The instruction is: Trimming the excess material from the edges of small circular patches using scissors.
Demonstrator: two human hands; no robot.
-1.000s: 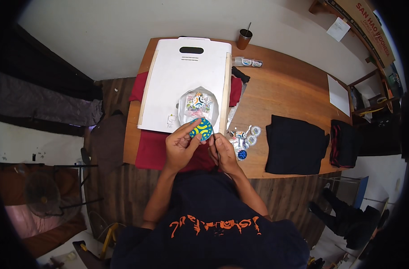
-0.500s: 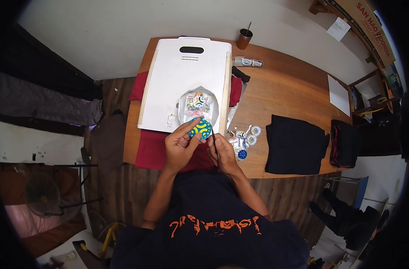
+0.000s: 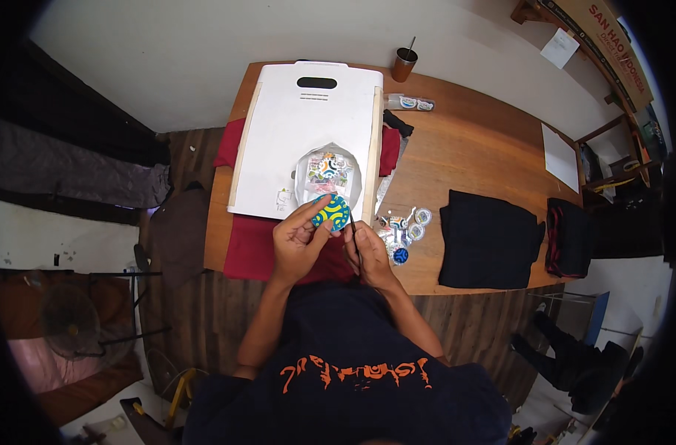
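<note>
Indoors | wooden table (image 3: 471,141) | left hand (image 3: 297,241) holds round patch (image 3: 331,213) | right hand (image 3: 367,252) pinches thin tool (image 3: 356,247)

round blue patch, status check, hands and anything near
Left hand holds round blue-yellow patch. Right hand grips thin dark tool. Clear bag just behind.

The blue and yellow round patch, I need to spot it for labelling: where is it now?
In the head view, the blue and yellow round patch is pinched in the left hand, just below the clear bag on the white board.
</note>
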